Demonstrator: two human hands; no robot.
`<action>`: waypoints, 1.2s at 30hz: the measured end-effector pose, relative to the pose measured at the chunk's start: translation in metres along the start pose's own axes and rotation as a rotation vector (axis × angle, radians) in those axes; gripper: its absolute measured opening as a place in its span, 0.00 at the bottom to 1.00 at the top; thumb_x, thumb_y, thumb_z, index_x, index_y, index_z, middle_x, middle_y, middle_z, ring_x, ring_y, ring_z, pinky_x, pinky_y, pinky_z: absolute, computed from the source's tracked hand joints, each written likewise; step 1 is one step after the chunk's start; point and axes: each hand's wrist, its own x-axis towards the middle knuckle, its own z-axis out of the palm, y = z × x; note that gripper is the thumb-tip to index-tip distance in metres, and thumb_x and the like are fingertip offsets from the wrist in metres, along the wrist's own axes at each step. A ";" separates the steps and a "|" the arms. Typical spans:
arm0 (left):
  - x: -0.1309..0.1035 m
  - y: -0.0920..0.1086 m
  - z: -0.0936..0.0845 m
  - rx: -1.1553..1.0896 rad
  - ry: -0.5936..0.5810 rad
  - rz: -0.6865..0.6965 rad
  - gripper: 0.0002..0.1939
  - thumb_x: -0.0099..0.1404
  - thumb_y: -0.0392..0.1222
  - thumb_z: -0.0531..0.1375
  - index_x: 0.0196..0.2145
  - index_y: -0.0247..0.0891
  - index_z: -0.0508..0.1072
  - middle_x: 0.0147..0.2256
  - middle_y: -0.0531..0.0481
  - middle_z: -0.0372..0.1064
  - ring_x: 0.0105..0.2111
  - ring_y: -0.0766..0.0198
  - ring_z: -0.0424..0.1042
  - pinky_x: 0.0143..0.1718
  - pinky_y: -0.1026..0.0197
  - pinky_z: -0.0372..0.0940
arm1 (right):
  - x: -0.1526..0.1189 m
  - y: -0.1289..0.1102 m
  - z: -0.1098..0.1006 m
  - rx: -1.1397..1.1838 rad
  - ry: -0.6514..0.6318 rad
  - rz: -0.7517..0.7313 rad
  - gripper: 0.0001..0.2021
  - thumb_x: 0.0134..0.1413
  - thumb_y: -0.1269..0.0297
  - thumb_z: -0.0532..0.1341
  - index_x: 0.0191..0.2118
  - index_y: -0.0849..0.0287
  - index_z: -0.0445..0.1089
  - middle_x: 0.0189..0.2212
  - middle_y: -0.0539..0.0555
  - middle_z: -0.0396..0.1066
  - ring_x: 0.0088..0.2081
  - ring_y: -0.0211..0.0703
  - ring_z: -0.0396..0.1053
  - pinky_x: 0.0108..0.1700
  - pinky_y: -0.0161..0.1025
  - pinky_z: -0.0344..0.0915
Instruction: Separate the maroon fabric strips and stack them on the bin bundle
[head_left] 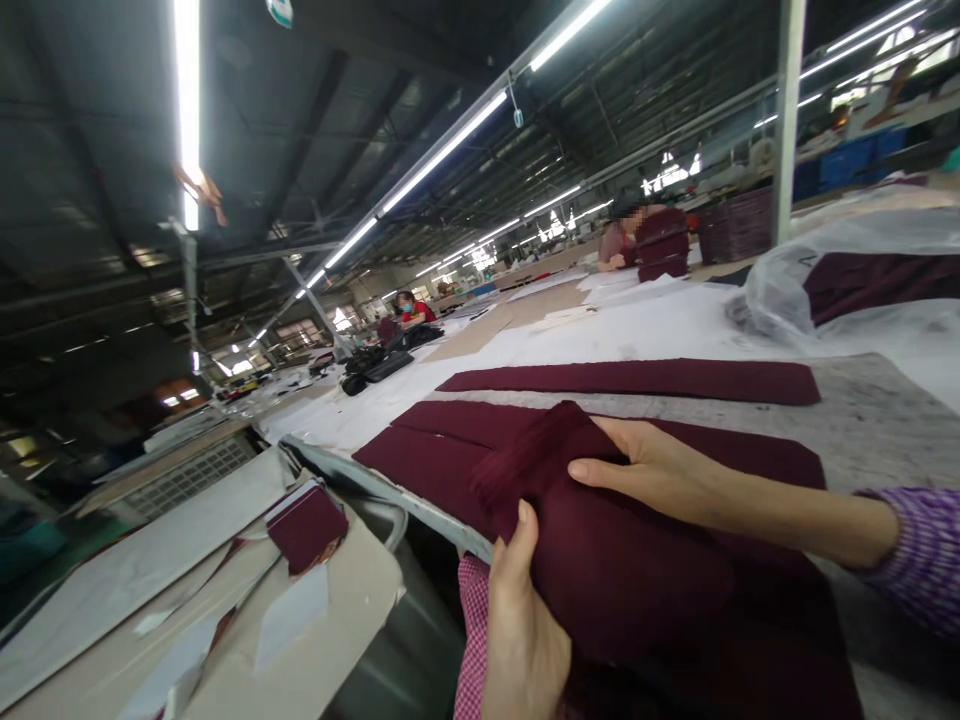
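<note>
Your two hands hold a piece of burgundy fabric (pixel 615 570) over the left edge of the table (pixel 420 508). Your left hand (pixel 529 625) has its thumb up against the cloth; its other fingers are mostly hidden. Your right hand (pixel 660 475) grips the upper part, thumb and forefinger slightly parted with cloth between them. More burgundy pieces (pixel 431 465) lie flat under and beyond the bunched part, reaching that left edge; a long burgundy strip (pixel 637 380) lies farther in. You appear to be handling the cloth's folded end; moving it calls for a light, even hold with both hands.
</note>
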 end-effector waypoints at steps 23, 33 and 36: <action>-0.009 0.021 -0.006 -0.108 -0.055 0.050 0.17 0.62 0.32 0.67 0.50 0.34 0.78 0.47 0.39 0.80 0.54 0.48 0.76 0.61 0.47 0.68 | -0.001 -0.004 -0.010 -0.457 0.129 -0.525 0.07 0.67 0.58 0.65 0.46 0.53 0.74 0.36 0.50 0.69 0.33 0.38 0.68 0.33 0.32 0.68; -0.011 0.019 -0.007 -0.054 -0.091 0.049 0.13 0.61 0.37 0.69 0.45 0.34 0.81 0.43 0.37 0.81 0.51 0.44 0.78 0.61 0.43 0.68 | -0.001 -0.005 -0.007 -0.473 0.158 -0.538 0.07 0.62 0.71 0.63 0.32 0.56 0.69 0.32 0.51 0.69 0.31 0.39 0.68 0.31 0.34 0.65; -0.014 0.019 -0.005 -0.050 -0.083 0.057 0.15 0.62 0.36 0.69 0.47 0.34 0.81 0.44 0.38 0.81 0.51 0.44 0.78 0.61 0.43 0.68 | -0.001 -0.005 -0.006 -0.507 0.169 -0.584 0.04 0.63 0.71 0.63 0.36 0.55 0.70 0.33 0.51 0.70 0.32 0.40 0.69 0.33 0.34 0.66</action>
